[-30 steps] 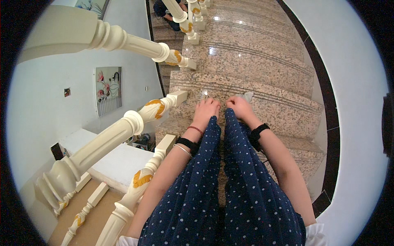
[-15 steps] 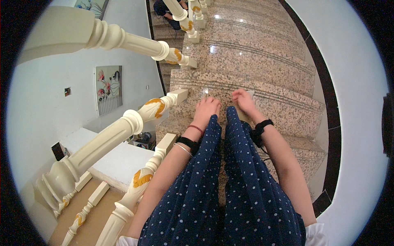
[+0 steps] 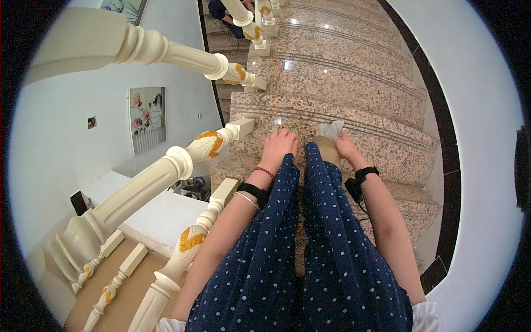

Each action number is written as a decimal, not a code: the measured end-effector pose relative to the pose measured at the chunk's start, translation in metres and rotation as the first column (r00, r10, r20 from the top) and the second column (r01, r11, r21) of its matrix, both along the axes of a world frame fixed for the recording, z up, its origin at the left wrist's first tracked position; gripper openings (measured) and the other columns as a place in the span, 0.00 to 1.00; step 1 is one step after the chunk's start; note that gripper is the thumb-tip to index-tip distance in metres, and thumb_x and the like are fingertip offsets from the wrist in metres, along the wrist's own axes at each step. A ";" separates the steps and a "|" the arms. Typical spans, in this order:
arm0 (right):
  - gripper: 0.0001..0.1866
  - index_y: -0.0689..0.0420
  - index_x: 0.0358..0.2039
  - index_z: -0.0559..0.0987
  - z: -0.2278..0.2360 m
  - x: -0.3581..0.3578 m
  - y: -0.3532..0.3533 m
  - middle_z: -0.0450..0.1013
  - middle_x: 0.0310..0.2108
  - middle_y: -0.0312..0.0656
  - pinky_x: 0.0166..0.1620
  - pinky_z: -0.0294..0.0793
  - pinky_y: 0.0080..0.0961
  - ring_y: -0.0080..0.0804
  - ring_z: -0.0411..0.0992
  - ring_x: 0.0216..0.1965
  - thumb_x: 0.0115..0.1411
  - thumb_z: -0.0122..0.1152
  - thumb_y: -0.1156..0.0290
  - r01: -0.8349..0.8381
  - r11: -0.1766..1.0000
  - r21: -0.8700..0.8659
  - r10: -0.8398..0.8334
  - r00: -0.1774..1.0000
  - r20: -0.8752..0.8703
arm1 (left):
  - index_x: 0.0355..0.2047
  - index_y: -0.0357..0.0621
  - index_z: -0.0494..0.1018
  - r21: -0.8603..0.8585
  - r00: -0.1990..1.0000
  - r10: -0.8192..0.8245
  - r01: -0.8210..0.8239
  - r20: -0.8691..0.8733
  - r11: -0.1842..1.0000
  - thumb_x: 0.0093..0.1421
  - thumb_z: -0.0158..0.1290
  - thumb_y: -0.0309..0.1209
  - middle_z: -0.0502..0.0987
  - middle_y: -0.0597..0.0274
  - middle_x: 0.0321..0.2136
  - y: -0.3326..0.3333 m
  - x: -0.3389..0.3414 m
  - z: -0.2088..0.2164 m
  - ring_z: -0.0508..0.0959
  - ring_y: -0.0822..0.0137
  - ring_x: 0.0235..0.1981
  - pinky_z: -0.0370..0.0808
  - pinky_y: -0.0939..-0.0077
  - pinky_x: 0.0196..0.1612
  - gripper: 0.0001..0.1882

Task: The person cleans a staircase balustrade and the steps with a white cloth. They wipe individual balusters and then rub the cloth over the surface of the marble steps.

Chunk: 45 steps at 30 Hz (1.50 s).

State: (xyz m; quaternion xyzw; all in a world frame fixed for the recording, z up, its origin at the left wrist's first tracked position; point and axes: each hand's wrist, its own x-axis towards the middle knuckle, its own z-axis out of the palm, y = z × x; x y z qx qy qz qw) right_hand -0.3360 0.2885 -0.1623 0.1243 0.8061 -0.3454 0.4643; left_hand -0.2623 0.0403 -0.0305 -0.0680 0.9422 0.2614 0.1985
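Note:
My left hand rests palm down on the speckled pinkish stone step, its fingers stretched forward beside my dark blue dotted clothing. Between the fingers of my right hand is a crumpled whitish wipe, which touches the tread close to the step's grooved edge. A tan rounded shape, perhaps a foot or shoe, shows between that hand and the hem. Both wrists carry black straps, and a small dark device with a cord hangs by the right one.
Stone stairs continue ahead, edged on the left by cream balusters with gold leaf carving. A white wall with black skirting curves along the right. Another person is on the stairs at the upper left. A flower picture hangs left.
My right hand has moved right and slightly down, and the wipe it holds now shows plainly, as does the tan shape. The left hand stays in place.

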 end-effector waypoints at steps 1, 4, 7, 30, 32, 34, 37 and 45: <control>0.36 0.70 0.58 0.55 -0.001 0.000 0.001 0.61 0.55 0.63 0.58 0.60 0.33 0.53 0.61 0.57 0.54 0.47 0.61 -0.039 0.999 0.024 0.039 0.999 0.003 | 0.37 0.50 0.73 0.001 1.000 -0.002 0.002 0.000 1.000 0.59 0.46 0.37 0.72 0.59 0.37 0.000 0.000 0.000 0.70 0.55 0.44 0.66 0.58 0.48 0.10; 0.32 0.71 0.54 0.61 -0.002 0.001 0.002 0.64 0.52 0.64 0.53 0.65 0.37 0.54 0.65 0.54 0.55 0.46 0.60 0.020 0.998 0.060 -0.027 0.992 0.127 | 0.36 0.50 0.73 0.006 1.000 0.002 -0.002 0.011 1.000 0.59 0.46 0.37 0.72 0.59 0.37 0.002 -0.002 0.001 0.70 0.55 0.44 0.66 0.58 0.47 0.10; 0.25 0.70 0.46 0.70 0.020 -0.002 -0.006 0.70 0.45 0.61 0.46 0.69 0.37 0.50 0.70 0.46 0.56 0.46 0.61 0.031 0.997 -0.072 -0.012 0.968 0.250 | 0.36 0.50 0.73 0.001 1.000 0.016 -0.016 0.015 1.000 0.59 0.46 0.37 0.72 0.59 0.37 -0.002 0.002 0.000 0.70 0.55 0.44 0.66 0.58 0.48 0.10; 0.23 0.68 0.32 0.76 -0.019 0.036 0.033 0.73 0.35 0.60 0.44 0.70 0.41 0.55 0.71 0.40 0.60 0.43 0.58 -0.159 0.987 0.000 0.158 0.981 -0.110 | 0.36 0.50 0.73 0.043 1.000 0.012 -0.012 0.001 0.999 0.59 0.46 0.38 0.72 0.59 0.37 0.000 -0.002 0.004 0.70 0.55 0.44 0.66 0.59 0.48 0.10; 0.22 0.67 0.34 0.76 -0.020 0.036 0.038 0.72 0.37 0.61 0.45 0.69 0.42 0.57 0.70 0.42 0.60 0.42 0.59 -0.268 0.963 0.009 0.266 0.954 -0.139 | 0.36 0.50 0.73 0.048 1.000 0.008 -0.008 0.003 0.999 0.58 0.46 0.38 0.72 0.59 0.36 0.002 -0.005 0.005 0.70 0.55 0.44 0.66 0.59 0.48 0.10; 0.19 0.63 0.35 0.78 -0.002 0.031 0.028 0.73 0.37 0.59 0.44 0.70 0.43 0.56 0.71 0.40 0.57 0.46 0.59 -0.391 0.919 -0.059 0.383 0.917 -0.112 | 0.36 0.50 0.73 0.037 1.000 0.021 -0.022 0.010 0.999 0.58 0.46 0.38 0.72 0.59 0.36 -0.002 -0.001 0.005 0.70 0.55 0.44 0.66 0.59 0.48 0.10; 0.17 0.59 0.34 0.79 0.017 0.028 0.022 0.74 0.35 0.57 0.43 0.71 0.43 0.54 0.72 0.39 0.54 0.51 0.58 -0.722 0.685 0.099 0.728 0.672 -0.132 | 0.35 0.51 0.73 0.033 1.000 0.030 -0.030 0.006 0.999 0.58 0.46 0.38 0.73 0.60 0.36 -0.003 0.000 0.005 0.70 0.56 0.43 0.66 0.58 0.48 0.10; 0.20 0.57 0.34 0.79 0.011 0.041 0.030 0.74 0.35 0.55 0.42 0.72 0.41 0.54 0.72 0.39 0.48 0.58 0.55 -0.650 0.759 0.032 0.648 0.750 -0.132 | 0.35 0.50 0.73 0.046 1.000 0.027 -0.027 0.003 0.999 0.58 0.47 0.37 0.73 0.61 0.36 -0.001 -0.002 0.004 0.70 0.56 0.44 0.66 0.58 0.48 0.09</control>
